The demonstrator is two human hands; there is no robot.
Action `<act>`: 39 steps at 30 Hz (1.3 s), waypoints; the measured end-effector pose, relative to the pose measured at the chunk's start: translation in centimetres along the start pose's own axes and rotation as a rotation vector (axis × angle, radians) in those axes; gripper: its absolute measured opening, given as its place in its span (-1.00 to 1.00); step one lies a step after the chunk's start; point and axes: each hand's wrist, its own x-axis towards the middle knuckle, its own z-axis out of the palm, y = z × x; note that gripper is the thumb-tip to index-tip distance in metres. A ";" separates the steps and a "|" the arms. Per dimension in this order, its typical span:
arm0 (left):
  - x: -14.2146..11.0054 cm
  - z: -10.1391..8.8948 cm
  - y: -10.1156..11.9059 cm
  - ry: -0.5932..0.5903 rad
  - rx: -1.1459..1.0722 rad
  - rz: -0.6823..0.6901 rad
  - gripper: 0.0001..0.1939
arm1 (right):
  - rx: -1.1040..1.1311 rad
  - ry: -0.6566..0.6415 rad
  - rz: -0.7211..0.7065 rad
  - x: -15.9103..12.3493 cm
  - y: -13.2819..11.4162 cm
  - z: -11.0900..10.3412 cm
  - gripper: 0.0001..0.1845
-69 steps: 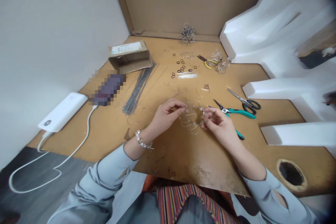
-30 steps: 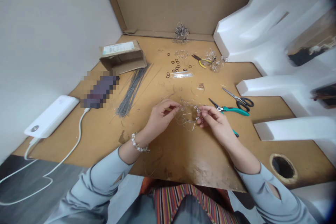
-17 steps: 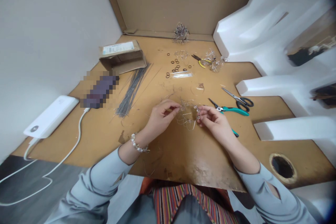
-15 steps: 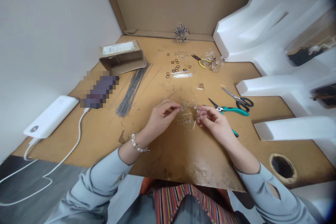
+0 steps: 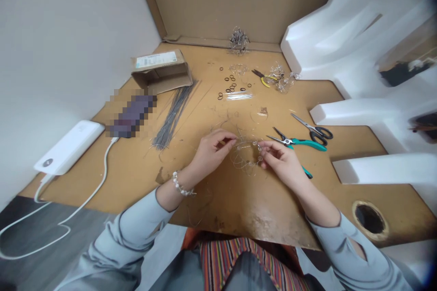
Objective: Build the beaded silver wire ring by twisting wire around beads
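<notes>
Between my hands, just above the tabletop, is a ring of thin wire with clear beads [image 5: 250, 163]. My right hand [image 5: 282, 159] pinches the ring's right side between thumb and fingers. Thumb and index finger of my left hand [image 5: 215, 149] are pressed together at its upper left, on what looks like a thin wire end; the wire is too fine to follow fully. Teal-handled pliers [image 5: 307, 143] lie with jaws apart just beyond my right hand. Another teal handle [image 5: 307, 172] shows partly from behind that hand.
Black scissors [image 5: 312, 129] and yellow-handled pliers [image 5: 268, 82] lie to the right. Dark rings [image 5: 233, 86], silver rods [image 5: 239, 96] and beaded wire pieces [image 5: 282, 79] lie farther back. Leftward are a wire bundle [image 5: 174, 116], a cardboard box [image 5: 162, 72], a phone [image 5: 133, 116] and a white power bank [image 5: 70, 148].
Both hands keep their pinches in nearly the same place. The beaded ring has tilted slightly, so more of its beads show beside my right fingers. The whole view has shifted a little.
</notes>
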 end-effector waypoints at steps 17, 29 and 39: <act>-0.2 -0.1 0.2 -0.146 0.294 0.226 -0.85 | 0.126 -0.108 0.222 0.2 0.0 0.2 -0.60; -0.1 -0.9 0.2 -0.180 0.476 0.394 -0.81 | 0.136 -0.090 0.227 0.1 -0.2 0.2 -0.62; -0.9 -0.6 2.2 -0.547 0.767 0.651 -0.84 | 0.186 -0.094 0.233 0.2 -0.2 0.0 -0.60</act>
